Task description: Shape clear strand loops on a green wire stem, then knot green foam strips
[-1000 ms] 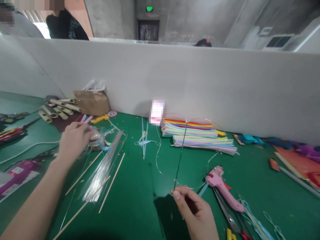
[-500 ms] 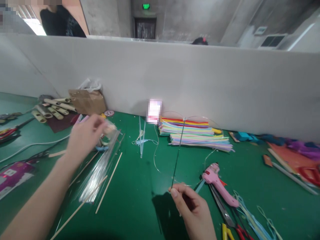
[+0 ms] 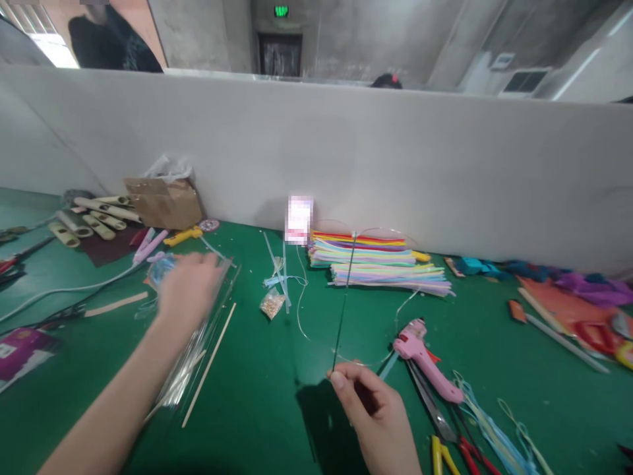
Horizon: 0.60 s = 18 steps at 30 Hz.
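Observation:
My right hand (image 3: 373, 412) pinches the lower end of a thin dark wire stem (image 3: 345, 300) between thumb and fingertips. The stem stands nearly upright, and fine pale wires arch out from its top. My left hand (image 3: 190, 287) is smeared by motion over the upper end of a bundle of clear plastic sleeves or strips (image 3: 180, 379); its fingers cannot be made out. Just behind that hand is a small bluish plastic packet (image 3: 161, 269), partly hidden. A small clear bag of beads (image 3: 272, 303) lies on the green table right of the sleeves.
Bundles of coloured pipe cleaners (image 3: 386, 270) lie at the back. A pink glue gun (image 3: 428, 359), scissors (image 3: 435, 409) and yellow-handled pliers (image 3: 440, 455) are on the right. Thin wooden sticks (image 3: 210, 363), a cardboard box (image 3: 165, 201) and bamboo pieces (image 3: 101, 218) lie left. A grey partition (image 3: 316, 145) stands behind.
My left hand has come down and right over the clear sleeves. The small bead bag now lies on the table to its right. My right hand still holds the wire stem.

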Each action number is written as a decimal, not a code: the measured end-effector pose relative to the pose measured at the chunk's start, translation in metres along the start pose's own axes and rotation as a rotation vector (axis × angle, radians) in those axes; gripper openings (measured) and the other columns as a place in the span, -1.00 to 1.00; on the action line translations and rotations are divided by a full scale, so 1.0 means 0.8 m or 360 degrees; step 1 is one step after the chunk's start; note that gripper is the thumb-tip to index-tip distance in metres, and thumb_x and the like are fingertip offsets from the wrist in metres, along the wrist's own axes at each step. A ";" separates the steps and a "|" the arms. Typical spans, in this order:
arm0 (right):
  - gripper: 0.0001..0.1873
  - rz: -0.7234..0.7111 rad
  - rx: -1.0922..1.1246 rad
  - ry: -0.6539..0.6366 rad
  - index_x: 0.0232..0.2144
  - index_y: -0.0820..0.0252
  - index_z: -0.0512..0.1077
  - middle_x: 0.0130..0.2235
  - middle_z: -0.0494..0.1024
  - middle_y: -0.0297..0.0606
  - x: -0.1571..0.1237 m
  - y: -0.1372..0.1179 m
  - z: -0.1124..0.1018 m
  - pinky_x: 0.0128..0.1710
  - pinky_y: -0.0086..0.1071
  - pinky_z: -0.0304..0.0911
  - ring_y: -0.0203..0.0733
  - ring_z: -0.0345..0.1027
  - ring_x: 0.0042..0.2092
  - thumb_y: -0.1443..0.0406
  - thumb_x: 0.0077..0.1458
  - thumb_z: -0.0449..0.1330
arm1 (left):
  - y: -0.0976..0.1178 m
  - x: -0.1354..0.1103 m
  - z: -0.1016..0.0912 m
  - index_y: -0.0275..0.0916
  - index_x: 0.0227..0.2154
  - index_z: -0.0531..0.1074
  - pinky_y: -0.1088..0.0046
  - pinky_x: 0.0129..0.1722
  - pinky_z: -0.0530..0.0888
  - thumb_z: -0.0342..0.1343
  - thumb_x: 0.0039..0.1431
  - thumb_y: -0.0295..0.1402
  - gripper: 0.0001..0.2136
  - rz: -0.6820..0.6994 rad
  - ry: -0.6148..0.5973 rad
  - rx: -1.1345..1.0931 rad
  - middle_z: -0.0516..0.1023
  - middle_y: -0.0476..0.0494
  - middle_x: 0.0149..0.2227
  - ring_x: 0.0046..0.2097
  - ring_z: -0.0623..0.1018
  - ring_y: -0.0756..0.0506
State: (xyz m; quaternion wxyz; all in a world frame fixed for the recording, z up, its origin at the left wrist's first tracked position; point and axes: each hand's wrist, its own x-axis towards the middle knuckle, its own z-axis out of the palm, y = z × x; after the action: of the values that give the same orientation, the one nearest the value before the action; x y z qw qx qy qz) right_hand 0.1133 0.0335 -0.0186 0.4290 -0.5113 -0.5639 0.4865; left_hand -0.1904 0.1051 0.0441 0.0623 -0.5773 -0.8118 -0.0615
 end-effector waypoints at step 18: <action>-0.64 -0.0074 -0.0020 0.0044 -0.43 0.15 0.58 -0.42 0.49 -0.27 -0.002 -0.003 0.002 -0.45 -0.46 0.26 -0.24 0.31 -0.42 0.01 0.19 0.24 | -0.090 0.015 0.050 -0.36 0.00 0.51 -0.21 0.16 0.35 -0.02 0.36 0.02 -0.49 -0.0655 0.0282 -0.0079 0.25 -0.53 0.33 0.34 0.25 -0.49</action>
State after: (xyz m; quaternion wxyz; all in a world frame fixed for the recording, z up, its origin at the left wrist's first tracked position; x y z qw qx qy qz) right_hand 0.1116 0.0316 -0.0168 0.4446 -0.5074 -0.5728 0.4656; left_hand -0.2637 0.0995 0.0048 0.1054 -0.3932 -0.9021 -0.1432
